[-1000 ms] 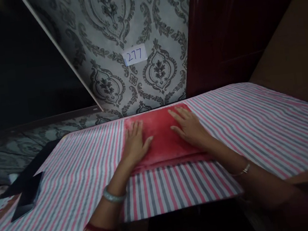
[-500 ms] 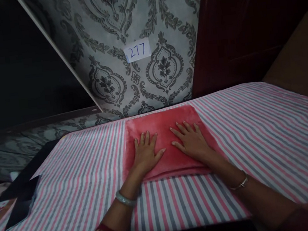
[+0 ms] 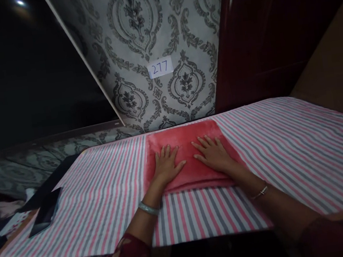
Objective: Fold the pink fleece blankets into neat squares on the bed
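Note:
A soft red cloth (image 3: 181,137), folded into a flat rectangle, lies on a striped sheet (image 3: 110,185) in the middle of the head view. Its near edge shows a fold in layers. My left hand (image 3: 167,164) rests palm down on the left part of the cloth, fingers spread. On the right part, my right hand (image 3: 214,153) also lies flat with its fingers apart. Neither hand grips anything. A pale bangle (image 3: 149,208) circles my left wrist, and a thin bracelet (image 3: 261,192) is on my right.
At the left edge of the sheet lies a dark flat object (image 3: 46,211). A large dark screen (image 3: 35,78) stands at the back left. Behind the sheet are patterned wallpaper with a paper label (image 3: 160,67) reading 277 and a dark red panel (image 3: 261,44).
The camera view has shifted slightly, so the sheet's left end shows more. Both hands stay spread on the red cloth, with hardly any movement over it.

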A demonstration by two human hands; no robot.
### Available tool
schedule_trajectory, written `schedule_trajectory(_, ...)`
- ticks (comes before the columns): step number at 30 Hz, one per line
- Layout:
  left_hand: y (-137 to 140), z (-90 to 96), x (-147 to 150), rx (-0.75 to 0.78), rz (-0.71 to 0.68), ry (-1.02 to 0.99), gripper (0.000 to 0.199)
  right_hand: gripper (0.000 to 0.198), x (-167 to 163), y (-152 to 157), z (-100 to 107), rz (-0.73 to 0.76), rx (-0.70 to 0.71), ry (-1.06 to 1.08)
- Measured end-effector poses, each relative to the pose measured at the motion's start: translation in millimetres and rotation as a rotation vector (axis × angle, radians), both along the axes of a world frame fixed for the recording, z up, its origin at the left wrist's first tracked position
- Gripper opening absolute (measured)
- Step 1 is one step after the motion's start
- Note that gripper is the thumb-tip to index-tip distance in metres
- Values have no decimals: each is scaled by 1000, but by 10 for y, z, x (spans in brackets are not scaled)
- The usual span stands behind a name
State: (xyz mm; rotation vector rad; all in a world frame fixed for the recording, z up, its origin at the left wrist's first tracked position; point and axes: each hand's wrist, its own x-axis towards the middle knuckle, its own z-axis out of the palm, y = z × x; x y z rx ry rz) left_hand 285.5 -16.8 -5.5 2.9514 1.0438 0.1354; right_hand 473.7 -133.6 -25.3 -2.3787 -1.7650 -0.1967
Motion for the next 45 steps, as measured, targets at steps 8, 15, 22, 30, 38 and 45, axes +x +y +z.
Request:
schedule_trajectory(8, 4, 50, -372, 35, -52, -43, 69, 58, 46, -555, -134, 118, 44, 19)
schedule_trajectory(15, -9, -257, -736, 116, 10, -173, 60, 58, 103, -940, -484, 143, 224, -46)
schedule_trajectory(22, 19, -267, -712, 130, -29, -194, 59, 58, 73, -933, -460, 121, 217, -19)
schedule_trajectory(30, 5, -283, -705, 127, -11, -177, 61, 57, 80, -953, -460, 115, 220, -14)
schedule_trajectory(38, -24, -228, -690, 115, 14, -152, 63, 57, 81, -945, -462, 117, 217, -10)
schedule_trajectory(45, -99, -181, -671, 162, 73, -99, 61, 55, 112, -937, -478, 120, 234, -21)
